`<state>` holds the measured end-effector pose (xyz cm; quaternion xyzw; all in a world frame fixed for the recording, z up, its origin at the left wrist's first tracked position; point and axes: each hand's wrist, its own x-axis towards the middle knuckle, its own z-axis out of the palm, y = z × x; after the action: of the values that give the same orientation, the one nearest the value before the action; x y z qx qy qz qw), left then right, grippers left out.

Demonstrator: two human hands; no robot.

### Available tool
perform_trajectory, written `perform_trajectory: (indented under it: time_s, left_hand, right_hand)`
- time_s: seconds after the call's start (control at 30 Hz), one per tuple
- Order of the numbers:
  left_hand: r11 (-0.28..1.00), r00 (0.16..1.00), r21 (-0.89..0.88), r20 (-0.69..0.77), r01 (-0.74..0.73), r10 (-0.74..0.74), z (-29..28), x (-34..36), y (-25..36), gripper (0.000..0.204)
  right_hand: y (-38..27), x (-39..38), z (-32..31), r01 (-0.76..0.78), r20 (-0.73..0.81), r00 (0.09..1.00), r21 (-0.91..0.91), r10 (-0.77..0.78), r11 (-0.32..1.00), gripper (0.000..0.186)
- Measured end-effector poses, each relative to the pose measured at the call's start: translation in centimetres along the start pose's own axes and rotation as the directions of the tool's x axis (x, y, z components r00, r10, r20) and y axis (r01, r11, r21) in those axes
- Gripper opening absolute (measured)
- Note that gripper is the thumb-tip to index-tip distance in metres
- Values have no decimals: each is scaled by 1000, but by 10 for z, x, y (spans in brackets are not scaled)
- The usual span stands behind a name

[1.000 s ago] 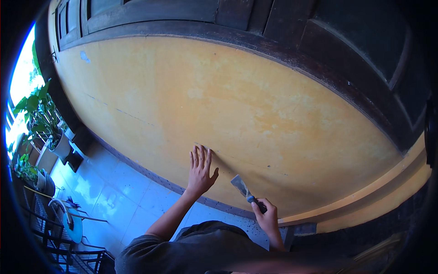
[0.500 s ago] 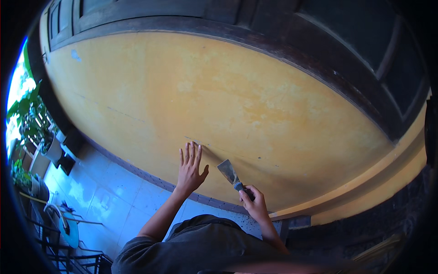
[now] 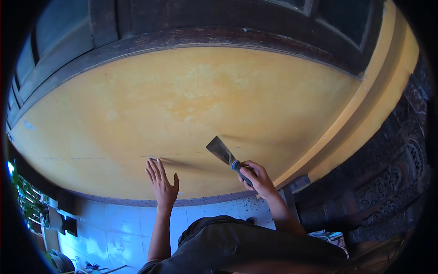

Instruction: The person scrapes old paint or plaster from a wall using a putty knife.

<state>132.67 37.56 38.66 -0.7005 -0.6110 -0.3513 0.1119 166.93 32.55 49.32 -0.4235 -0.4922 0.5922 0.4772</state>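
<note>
A yellow wall (image 3: 200, 105) with faded, scuffed patches and a thin scratched line fills the middle of the view. My left hand (image 3: 163, 185) is open against its lower part, fingers pointing up and fingertips by the dark scratches. To the right, my right hand (image 3: 256, 178) is wrapped round the dark handle of a putty knife (image 3: 220, 150). The flat metal blade is stained and points up and left, toward the wall. Whether its edge touches the surface I cannot tell.
Dark wooden panels (image 3: 191, 20) run above the wall. A yellow ledge (image 3: 335, 130) curves down the right side, beside dark carved wood (image 3: 378, 187). Pale floor tiles (image 3: 123, 228) lie below, with specks near the skirting. Potted plants (image 3: 27, 196) stand at the far left.
The view has turned to the right, showing more of the ledge and carved wood. My left hand stays flat-fingered by the scratches, and the putty knife stays in my right hand.
</note>
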Motion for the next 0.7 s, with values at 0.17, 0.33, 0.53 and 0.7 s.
perform_trajectory:
  time_s: [0.17,0.33,0.53,0.7]
  left_hand:
    - [1000,1000,-2,-3,5,-5,-1,-1,1,90]
    - [998,998,26,-6,55,-55,-3,-5,1,89]
    - [994,994,32,-29,107,-107,-5,8,23,90]
    - [989,987,-10,-59,151,-151,2,5,29,91]
  right_hand:
    - [-31,-7,-25,144,-106,984,-18,-145,989,24]
    - [-49,-10,-56,242,-146,959,-27,-243,970,23]
    - [-158,-6,-89,538,-116,742,-486,-661,689,18]
    - [-263,28,-62,635,160,547,-719,-821,283,21]
